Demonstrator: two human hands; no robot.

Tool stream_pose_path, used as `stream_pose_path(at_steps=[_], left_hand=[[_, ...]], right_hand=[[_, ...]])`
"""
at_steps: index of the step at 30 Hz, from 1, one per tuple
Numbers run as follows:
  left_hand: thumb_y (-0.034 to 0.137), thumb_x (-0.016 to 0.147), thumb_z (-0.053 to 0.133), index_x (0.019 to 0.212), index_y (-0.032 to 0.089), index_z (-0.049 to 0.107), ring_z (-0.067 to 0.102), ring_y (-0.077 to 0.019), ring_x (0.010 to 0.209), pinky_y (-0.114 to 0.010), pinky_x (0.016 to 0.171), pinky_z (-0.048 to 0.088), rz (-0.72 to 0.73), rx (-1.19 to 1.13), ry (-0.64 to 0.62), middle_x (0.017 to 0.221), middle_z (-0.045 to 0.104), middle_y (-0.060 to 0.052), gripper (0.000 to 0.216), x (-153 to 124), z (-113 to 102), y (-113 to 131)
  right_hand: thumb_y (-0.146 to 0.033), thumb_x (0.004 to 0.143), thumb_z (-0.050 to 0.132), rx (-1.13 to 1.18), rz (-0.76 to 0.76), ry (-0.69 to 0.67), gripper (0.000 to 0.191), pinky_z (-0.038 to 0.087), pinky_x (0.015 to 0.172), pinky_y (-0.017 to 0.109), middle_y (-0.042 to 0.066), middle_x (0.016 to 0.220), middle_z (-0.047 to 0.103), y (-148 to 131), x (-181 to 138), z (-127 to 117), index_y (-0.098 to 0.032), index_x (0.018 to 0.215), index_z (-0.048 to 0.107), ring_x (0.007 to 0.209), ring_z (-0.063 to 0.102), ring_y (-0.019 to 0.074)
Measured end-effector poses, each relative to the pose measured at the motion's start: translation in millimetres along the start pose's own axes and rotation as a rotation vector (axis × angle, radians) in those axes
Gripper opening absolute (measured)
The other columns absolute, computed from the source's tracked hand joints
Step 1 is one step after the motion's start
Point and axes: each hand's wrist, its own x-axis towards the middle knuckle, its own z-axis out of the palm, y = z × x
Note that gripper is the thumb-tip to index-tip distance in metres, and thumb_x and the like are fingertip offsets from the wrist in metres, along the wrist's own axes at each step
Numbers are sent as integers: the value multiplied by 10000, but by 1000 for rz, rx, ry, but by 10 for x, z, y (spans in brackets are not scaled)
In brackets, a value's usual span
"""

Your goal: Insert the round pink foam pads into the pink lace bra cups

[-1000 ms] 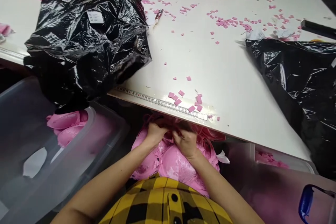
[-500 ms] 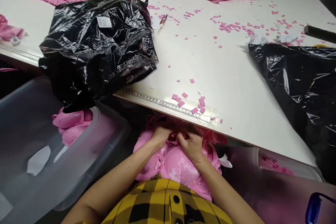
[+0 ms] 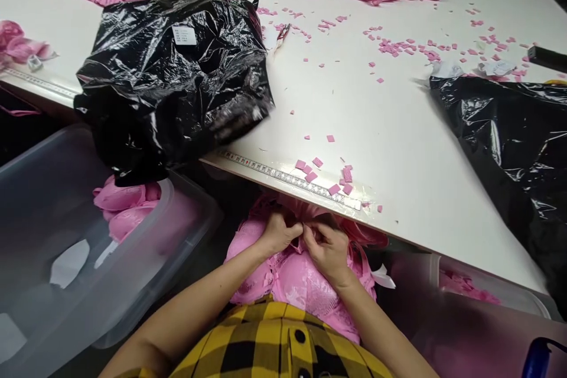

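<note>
Several pink bras [image 3: 303,280] with moulded, lacy cups lie piled on my lap, under the table's front edge. My left hand [image 3: 282,231] is closed, its thumb and fingers pinching pink bra fabric at the top of the pile. Right beside it, my right hand [image 3: 328,251] pinches the same pink fabric, and the fingertips of both hands almost meet. Exactly which part of the bra is between the fingers is too small to tell. A white tag [image 3: 383,276] sticks out at the pile's right side.
A black plastic bag [image 3: 177,77] with a white label overhangs the white table's [image 3: 398,147] edge. Another black bag [image 3: 518,147] lies right. A measuring tape [image 3: 287,177] runs along the edge among pink scraps. Plastic bins [image 3: 146,271] with pink pieces flank me.
My hands have come slightly closer together at the fabric, fingertips now nearly touching. The whole view has shifted a little, so the table things appear farther right.
</note>
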Motion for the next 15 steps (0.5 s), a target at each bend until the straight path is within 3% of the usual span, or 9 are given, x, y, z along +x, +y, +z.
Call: stream_pose_path(at_steps=[4, 10, 15], left_hand=[[167, 644, 563, 600, 150, 563, 481, -118, 551, -216, 535, 391, -24, 72, 35, 562, 543, 25, 47, -40, -19, 1], [143, 630, 525, 566, 170, 504, 497, -128, 605, -222, 572, 401, -57, 5, 121, 595, 537, 16, 73, 1, 17, -52], [190, 665, 493, 571, 168, 496, 491, -119, 572, -222, 553, 409, -101, -88, 46, 582, 533, 11, 96, -3, 15, -52]], right_hand=[[-218, 785, 545, 71, 68, -42, 164, 405, 429, 186, -14, 521, 605, -7, 3, -7, -154, 688, 660, 410, 478, 82], [-182, 784, 548, 97, -9, -49, 133, 435, 483, 189, 0, 582, 645, -60, 32, -7, -154, 702, 649, 455, 528, 90], [-159, 780, 537, 56, -66, -5, 134, 440, 499, 201, 8, 584, 659, -123, 68, 5, -166, 700, 645, 477, 554, 106]])
